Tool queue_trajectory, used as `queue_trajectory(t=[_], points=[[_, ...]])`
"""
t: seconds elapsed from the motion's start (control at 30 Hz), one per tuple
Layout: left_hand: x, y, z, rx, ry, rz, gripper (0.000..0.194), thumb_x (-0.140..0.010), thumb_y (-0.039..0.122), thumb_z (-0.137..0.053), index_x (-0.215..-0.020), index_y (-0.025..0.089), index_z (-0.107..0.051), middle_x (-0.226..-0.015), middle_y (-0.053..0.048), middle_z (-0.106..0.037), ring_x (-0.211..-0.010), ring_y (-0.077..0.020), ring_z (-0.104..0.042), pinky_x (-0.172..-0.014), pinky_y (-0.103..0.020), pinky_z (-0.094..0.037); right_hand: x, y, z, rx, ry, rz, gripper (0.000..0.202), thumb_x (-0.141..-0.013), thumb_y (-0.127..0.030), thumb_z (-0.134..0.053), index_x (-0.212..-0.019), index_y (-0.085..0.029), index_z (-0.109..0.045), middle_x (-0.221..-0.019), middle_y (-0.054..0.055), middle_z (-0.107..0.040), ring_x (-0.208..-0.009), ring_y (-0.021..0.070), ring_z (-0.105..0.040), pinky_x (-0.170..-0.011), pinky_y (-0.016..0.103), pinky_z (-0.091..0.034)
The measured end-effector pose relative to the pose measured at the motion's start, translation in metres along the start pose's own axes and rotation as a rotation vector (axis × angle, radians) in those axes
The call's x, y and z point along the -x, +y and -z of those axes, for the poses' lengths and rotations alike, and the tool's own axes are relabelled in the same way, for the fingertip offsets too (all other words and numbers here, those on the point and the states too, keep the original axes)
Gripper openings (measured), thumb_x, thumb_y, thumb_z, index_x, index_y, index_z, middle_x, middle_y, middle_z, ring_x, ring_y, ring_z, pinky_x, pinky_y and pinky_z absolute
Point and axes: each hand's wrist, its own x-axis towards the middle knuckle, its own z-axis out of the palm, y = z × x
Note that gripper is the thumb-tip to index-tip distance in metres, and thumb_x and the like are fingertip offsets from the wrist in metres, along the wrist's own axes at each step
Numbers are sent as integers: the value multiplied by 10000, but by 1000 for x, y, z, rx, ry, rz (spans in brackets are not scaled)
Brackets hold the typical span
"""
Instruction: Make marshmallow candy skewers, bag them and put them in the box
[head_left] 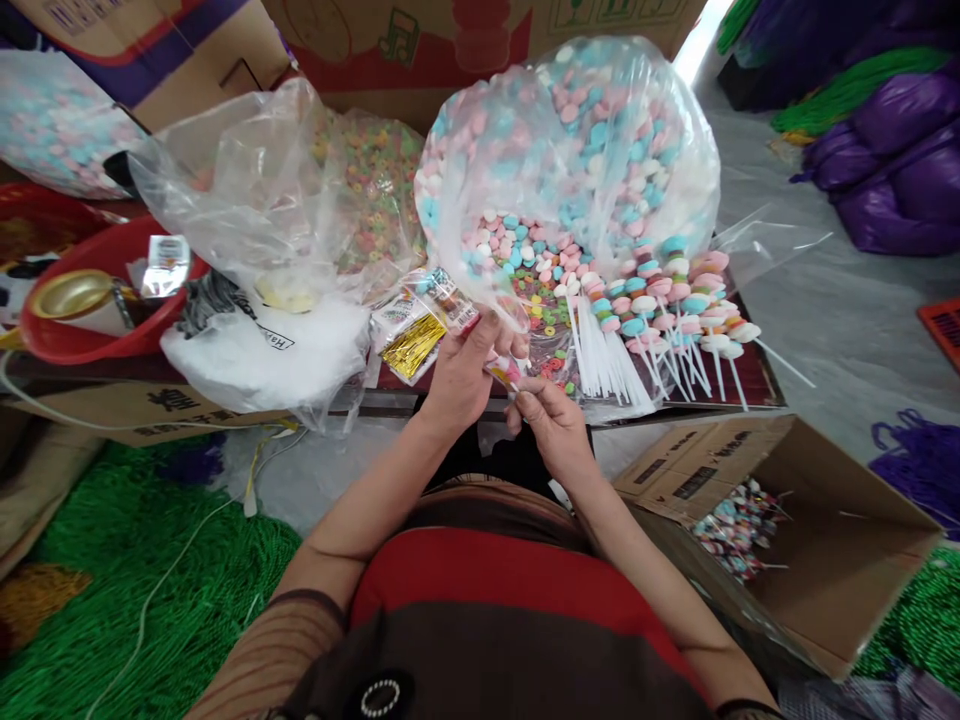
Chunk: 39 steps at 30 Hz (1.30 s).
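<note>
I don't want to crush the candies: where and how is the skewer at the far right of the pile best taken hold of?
Probably by the bare end of its white stick, pinched from the right with the right hand. The stick slants out to the right, apart from the rest, while the candies at its other end lie close to the other skewers.

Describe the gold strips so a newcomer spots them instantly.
At the near edge of the dark red table, find the person's left hand. Just left of it lie the gold strips, bundled. Their metallic shine sets them apart from the white sticks farther right.
</note>
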Motion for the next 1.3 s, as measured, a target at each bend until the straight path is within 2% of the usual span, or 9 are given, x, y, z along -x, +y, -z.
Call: queue_trajectory(t=[0.27,0.37,0.6,0.7,0.87,0.97,1.07,1.13,1.3], points=[[18,-21,17,-168,-187,149,474,-812,640,-761,-987,225,-609,-743,57,-623,-411,-49,-438,-383,-219,-334,-1,1,-6,-223,49,-24,420,-877,-586,-729,-711,-227,-588,-556,-48,-611,-542,118,-555,-667,289,-509],[15,-17,29,-357,-204,71,477,-779,647,-784,-917,207,-662,-748,25,-635,-570,-93,-531,-545,-239,-433,-2,-1,-4,-213,85,-17,400,-868,-583,-740,-737,-230,-605,-532,-64,-579,-527,115,-524,-726,309,-534],[3,-22,47,-906,-164,-373,411,-874,619,-663,-727,237,-630,-757,-52,-613,-797,-222,-544,-841,-354,-451,-6,1,-2,-161,138,7,416,-868,-604,-727,-732,-229,-608,-518,-66,-547,-524,117,-499,-686,291,-499],[9,-23,47,-991,-141,-382,387,-893,606,-625,-785,237,-671,-805,-79,-641,-836,-255,-575,-861,-395,-473,-6,0,-2,-142,120,5,471,-881,-613,-709,-665,-217,-570,-518,-48,-554,-528,114,-499,-621,265,-437],[3,-4,57,-749,-271,-104,417,-881,634,-666,-1020,255,-772,-1029,-88,-736,-985,-267,-650,-972,-410,-500,-12,4,0,-140,84,10,477,-884,-641,-690,-690,-219,-581,-512,-35,-565,-528,127,-498,-595,268,-411],[-3,8,54,-368,-251,-4,754,-696,799,-743,-1259,299,-713,-1152,-81,-737,-1072,-282,-668,-991,-410,-529,-14,9,-2,-124,47,13,477,-878,-652,-692,-709,-218,-588,-507,-32,-567,-530,129,-498,-581,263,-397],[-1,11,40,-170,-250,112,801,-675,690,-842,-1353,304,-663,-846,-25,-716,-924,-248,-687,-944,-418,-557,-12,11,-6,-145,9,-1,515,-856,-697,-688,-716,-214,-576,-496,-35,-564,-504,118,-481,-561,251,-376],[3,8,30,-141,-243,141,694,-761,581,-838,-1364,289,-660,-630,41,-578,-775,-196,-649,-952,-421,-553,-11,11,-8,-147,-12,-22,531,-854,-718,-675,-739,-207,-588,-497,-36,-569,-490,110,-468,-565,250,-373],[12,-7,24,-168,-241,175,653,-764,630,-817,-1243,196,-725,-518,101,-375,-568,-113,-480,-897,-392,-559,-7,19,-15,-188,3,-32,558,-823,-733,-700,-728,-194,-591,-479,-45,-554,-470,93,-450,-582,247,-377]])
